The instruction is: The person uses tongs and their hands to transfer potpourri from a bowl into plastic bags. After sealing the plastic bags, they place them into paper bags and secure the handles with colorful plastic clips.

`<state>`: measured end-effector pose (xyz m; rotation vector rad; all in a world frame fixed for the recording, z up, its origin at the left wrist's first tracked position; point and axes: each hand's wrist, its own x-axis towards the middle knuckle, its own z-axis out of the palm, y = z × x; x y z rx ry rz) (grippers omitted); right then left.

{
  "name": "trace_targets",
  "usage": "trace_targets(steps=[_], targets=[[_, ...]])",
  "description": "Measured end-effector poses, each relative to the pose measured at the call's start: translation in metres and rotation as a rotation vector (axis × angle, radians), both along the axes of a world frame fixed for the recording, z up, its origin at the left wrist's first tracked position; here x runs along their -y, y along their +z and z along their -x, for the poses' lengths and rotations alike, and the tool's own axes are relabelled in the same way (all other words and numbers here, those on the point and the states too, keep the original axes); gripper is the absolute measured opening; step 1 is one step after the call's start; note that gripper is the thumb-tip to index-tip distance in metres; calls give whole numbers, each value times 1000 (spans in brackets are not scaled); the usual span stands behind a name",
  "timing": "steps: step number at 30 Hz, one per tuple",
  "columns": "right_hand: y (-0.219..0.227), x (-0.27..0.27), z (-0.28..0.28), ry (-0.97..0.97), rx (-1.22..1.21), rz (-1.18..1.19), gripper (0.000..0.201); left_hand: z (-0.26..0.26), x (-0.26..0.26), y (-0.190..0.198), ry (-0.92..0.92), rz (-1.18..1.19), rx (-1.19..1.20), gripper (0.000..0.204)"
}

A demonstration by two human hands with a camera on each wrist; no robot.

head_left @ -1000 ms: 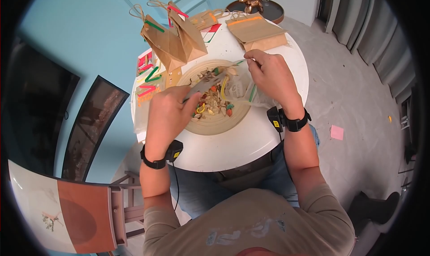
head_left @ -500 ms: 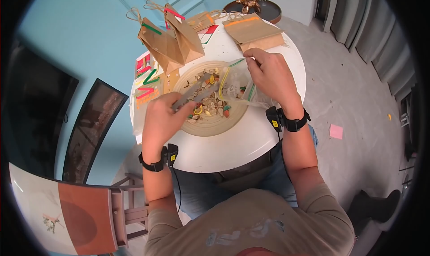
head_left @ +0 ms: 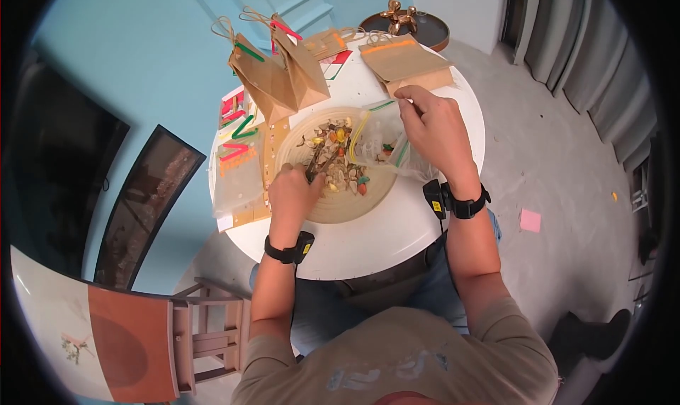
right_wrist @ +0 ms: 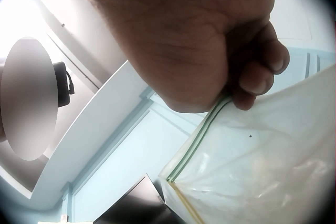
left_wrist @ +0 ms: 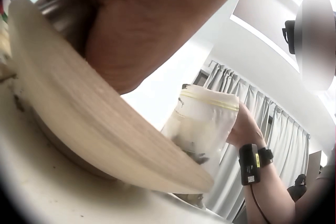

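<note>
In the head view my left hand (head_left: 292, 195) holds a pair of metal tongs (head_left: 320, 168) over the near left of a round, pale, ridged tray (head_left: 354, 211). The tips of the tongs are among the mixed small pieces (head_left: 347, 177), which look like shells with orange, yellow and green bits. My right hand (head_left: 438, 127) pinches the top edge of a clear zip bag (head_left: 374, 137) with a green and yellow seal. The bag's mouth stands open toward the tray, and some coloured pieces show inside. In the right wrist view the fingers (right_wrist: 257, 79) grip the bag's green seal.
Two upright paper bags (head_left: 265, 83) with coloured strips stand at the back left, and another paper bag (head_left: 407, 61) lies back right. Coloured strips (head_left: 241, 127) and a plastic sheet (head_left: 239, 185) lie at the left on the white table (head_left: 354, 255).
My left hand swung the tongs away from the bag's mouth, back toward me and down into the pieces. The right hand has stayed at the bag's edge throughout.
</note>
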<state>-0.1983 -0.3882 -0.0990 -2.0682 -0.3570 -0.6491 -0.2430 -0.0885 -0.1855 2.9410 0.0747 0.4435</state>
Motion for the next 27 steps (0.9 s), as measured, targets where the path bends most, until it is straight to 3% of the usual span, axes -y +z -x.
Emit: trace_targets(steps=[7, 13, 17, 21, 24, 27], targets=[[3, 2, 1, 14, -60, -21, 24, 7, 3, 9, -46, 39, -5, 52], [12, 7, 9, 78, -90, -12, 24, 27, 9, 51, -216, 249, 122, 59], [28, 13, 43, 252, -151, -143, 23, 59, 17, 87, -420, 463, 107, 63], [32, 16, 62, 509, -270, -233, 21, 78, 18, 95, -601, 677, 77, 73], [28, 11, 67, 686, -343, -283, 21, 89, 9, 92, -702, 702, 25, 79], [26, 1, 65, 789, -410, -256, 20, 95, 2, 94, -838, 638, -2, 67]])
